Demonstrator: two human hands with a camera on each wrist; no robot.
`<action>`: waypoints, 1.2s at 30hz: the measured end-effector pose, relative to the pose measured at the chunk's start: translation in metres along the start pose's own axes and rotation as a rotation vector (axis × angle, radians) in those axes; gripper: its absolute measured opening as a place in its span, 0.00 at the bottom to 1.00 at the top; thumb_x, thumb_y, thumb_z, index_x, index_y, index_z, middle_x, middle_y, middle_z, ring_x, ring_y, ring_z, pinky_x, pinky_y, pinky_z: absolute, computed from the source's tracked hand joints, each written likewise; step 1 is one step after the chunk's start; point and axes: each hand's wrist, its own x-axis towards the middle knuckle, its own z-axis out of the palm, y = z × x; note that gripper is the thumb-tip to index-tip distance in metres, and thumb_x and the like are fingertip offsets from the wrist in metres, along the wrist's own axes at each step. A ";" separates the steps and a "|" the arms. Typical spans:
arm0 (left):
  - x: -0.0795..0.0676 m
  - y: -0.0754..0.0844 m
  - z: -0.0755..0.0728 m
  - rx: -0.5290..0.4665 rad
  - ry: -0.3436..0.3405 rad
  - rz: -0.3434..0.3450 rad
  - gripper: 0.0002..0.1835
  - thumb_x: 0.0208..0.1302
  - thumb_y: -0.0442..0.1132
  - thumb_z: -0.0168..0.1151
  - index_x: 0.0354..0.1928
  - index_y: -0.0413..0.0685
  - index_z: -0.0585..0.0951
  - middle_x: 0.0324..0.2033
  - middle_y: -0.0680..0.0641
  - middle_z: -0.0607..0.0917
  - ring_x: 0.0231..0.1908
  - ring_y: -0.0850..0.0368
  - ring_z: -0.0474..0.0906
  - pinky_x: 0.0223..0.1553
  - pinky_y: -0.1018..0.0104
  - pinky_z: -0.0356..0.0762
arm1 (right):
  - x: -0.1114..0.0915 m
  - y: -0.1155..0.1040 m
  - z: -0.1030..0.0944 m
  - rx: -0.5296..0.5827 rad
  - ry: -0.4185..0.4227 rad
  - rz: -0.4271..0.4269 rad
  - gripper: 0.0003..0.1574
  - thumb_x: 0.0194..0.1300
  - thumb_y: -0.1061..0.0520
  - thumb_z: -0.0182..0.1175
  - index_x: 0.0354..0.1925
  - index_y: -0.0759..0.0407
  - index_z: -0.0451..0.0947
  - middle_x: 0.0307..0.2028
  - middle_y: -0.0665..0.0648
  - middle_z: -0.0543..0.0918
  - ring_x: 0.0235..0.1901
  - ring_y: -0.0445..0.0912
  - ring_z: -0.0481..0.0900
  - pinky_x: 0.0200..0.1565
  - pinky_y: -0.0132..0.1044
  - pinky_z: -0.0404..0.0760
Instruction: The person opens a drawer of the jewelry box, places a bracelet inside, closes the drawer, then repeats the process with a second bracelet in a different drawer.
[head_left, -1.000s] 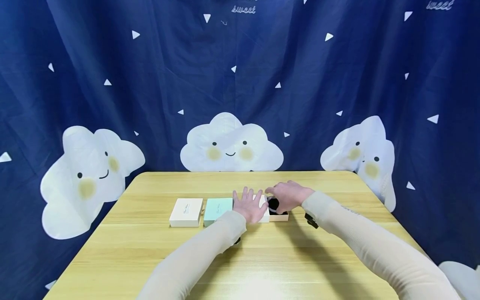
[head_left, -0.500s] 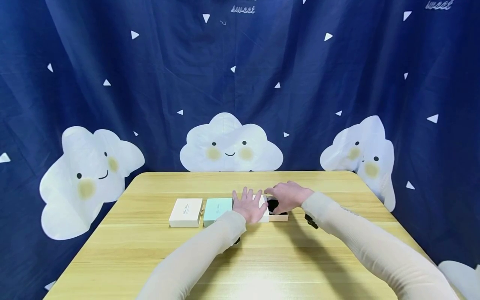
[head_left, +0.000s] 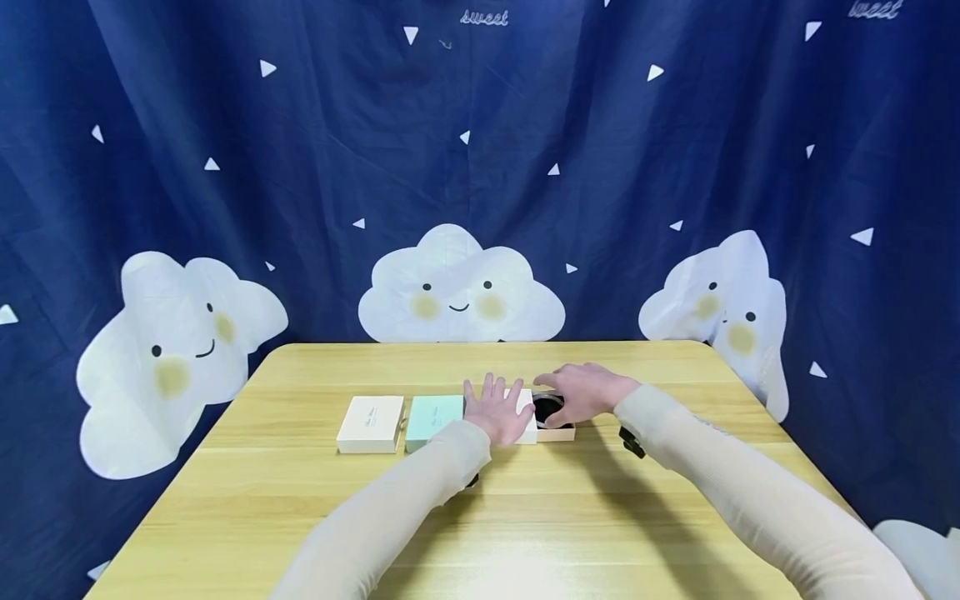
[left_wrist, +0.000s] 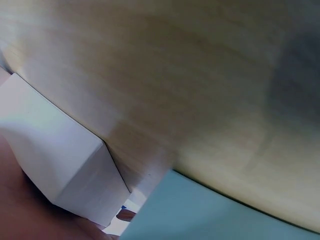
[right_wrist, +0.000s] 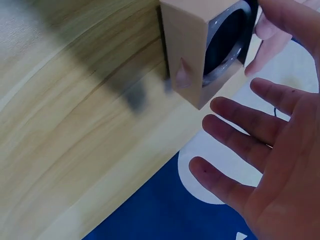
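Note:
My left hand (head_left: 498, 415) lies with fingers spread over a small white box (head_left: 529, 436); in the left wrist view this hand is at the lower left, against the white box (left_wrist: 55, 135). A tan drawer (head_left: 558, 435) sticks out of the box's right side. Inside it lies a silver ring-shaped band (right_wrist: 212, 78), perhaps a bangle, around black lining. Over the drawer hovers my right hand (head_left: 587, 392), its fingers loosely extended and holding nothing. The right wrist view shows its thumb near the drawer's edge; whether they touch I cannot tell.
To the left on the wooden table (head_left: 262, 500) stand a teal box (head_left: 435, 419) and another white box (head_left: 371, 423), in line with the first, with a small tab between them. A dark blue curtain (head_left: 322, 167) with cloud faces hangs behind the table's far edge.
My right hand has shifted slightly to the right, showing more of the round band in the drawer. My left hand keeps its place on the white box.

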 end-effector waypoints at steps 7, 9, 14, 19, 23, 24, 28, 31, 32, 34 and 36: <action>0.006 -0.001 0.004 -0.014 -0.020 -0.006 0.36 0.77 0.67 0.25 0.81 0.65 0.48 0.80 0.46 0.54 0.80 0.45 0.41 0.74 0.31 0.34 | -0.005 0.008 0.004 0.013 -0.002 -0.002 0.54 0.55 0.28 0.69 0.72 0.49 0.68 0.52 0.53 0.84 0.49 0.48 0.81 0.49 0.52 0.80; 0.008 -0.001 0.006 -0.010 -0.023 -0.007 0.36 0.76 0.67 0.24 0.81 0.66 0.47 0.80 0.46 0.53 0.80 0.45 0.40 0.74 0.31 0.34 | -0.006 0.010 0.005 0.027 -0.003 -0.001 0.56 0.54 0.28 0.70 0.73 0.50 0.67 0.49 0.52 0.84 0.48 0.47 0.81 0.49 0.53 0.80; 0.009 -0.002 0.007 0.003 -0.024 0.000 0.37 0.75 0.69 0.21 0.81 0.67 0.45 0.80 0.47 0.52 0.80 0.45 0.39 0.73 0.30 0.33 | -0.013 0.014 0.006 0.066 -0.016 0.010 0.58 0.53 0.29 0.71 0.74 0.51 0.65 0.54 0.55 0.83 0.54 0.51 0.80 0.54 0.56 0.79; 0.003 -0.001 0.005 -0.024 0.017 0.015 0.37 0.76 0.68 0.24 0.81 0.64 0.49 0.79 0.45 0.56 0.80 0.43 0.42 0.73 0.29 0.36 | -0.020 0.018 0.008 0.093 -0.033 0.020 0.61 0.50 0.33 0.75 0.75 0.51 0.62 0.59 0.58 0.81 0.57 0.53 0.79 0.56 0.57 0.79; 0.000 -0.001 0.003 -0.028 0.030 0.020 0.36 0.77 0.67 0.25 0.81 0.63 0.51 0.78 0.44 0.57 0.79 0.43 0.44 0.73 0.30 0.37 | -0.022 0.020 0.011 0.104 -0.039 0.031 0.63 0.49 0.36 0.76 0.77 0.47 0.60 0.60 0.56 0.80 0.57 0.50 0.77 0.56 0.54 0.79; 0.001 -0.001 0.004 -0.026 0.025 0.019 0.36 0.76 0.67 0.25 0.81 0.63 0.51 0.79 0.44 0.57 0.79 0.43 0.44 0.74 0.30 0.37 | -0.023 0.021 0.011 0.108 -0.038 0.032 0.63 0.49 0.36 0.77 0.77 0.47 0.59 0.59 0.55 0.80 0.56 0.49 0.77 0.55 0.54 0.79; 0.009 -0.003 0.009 -0.017 0.004 0.014 0.38 0.75 0.69 0.22 0.81 0.66 0.47 0.80 0.46 0.54 0.80 0.44 0.40 0.73 0.30 0.34 | -0.023 0.022 0.013 0.114 -0.028 0.036 0.65 0.48 0.40 0.78 0.78 0.46 0.58 0.53 0.54 0.81 0.49 0.46 0.76 0.51 0.52 0.80; 0.013 -0.004 0.013 -0.014 0.003 0.013 0.38 0.74 0.70 0.21 0.81 0.67 0.47 0.80 0.47 0.54 0.80 0.44 0.40 0.73 0.29 0.34 | -0.023 0.023 0.015 0.114 -0.019 0.036 0.65 0.48 0.41 0.79 0.78 0.47 0.58 0.49 0.54 0.81 0.45 0.45 0.75 0.47 0.50 0.80; 0.013 -0.004 0.012 -0.013 -0.003 0.012 0.38 0.74 0.70 0.21 0.81 0.67 0.47 0.80 0.47 0.54 0.80 0.44 0.39 0.73 0.29 0.33 | -0.023 0.023 0.016 0.117 -0.019 0.036 0.65 0.48 0.42 0.79 0.78 0.47 0.57 0.49 0.54 0.81 0.44 0.45 0.75 0.47 0.49 0.80; 0.010 -0.003 0.010 -0.013 -0.007 0.013 0.37 0.75 0.69 0.22 0.81 0.66 0.47 0.80 0.46 0.53 0.80 0.44 0.39 0.73 0.29 0.33 | -0.023 0.023 0.016 0.122 -0.018 0.036 0.65 0.49 0.42 0.79 0.78 0.47 0.57 0.52 0.56 0.81 0.43 0.45 0.75 0.47 0.49 0.80; 0.005 -0.002 0.006 -0.019 -0.004 0.014 0.37 0.76 0.68 0.23 0.81 0.65 0.48 0.80 0.45 0.53 0.80 0.44 0.40 0.74 0.30 0.34 | -0.024 0.023 0.017 0.129 -0.018 0.038 0.65 0.49 0.42 0.79 0.78 0.47 0.56 0.55 0.58 0.81 0.45 0.46 0.76 0.48 0.50 0.80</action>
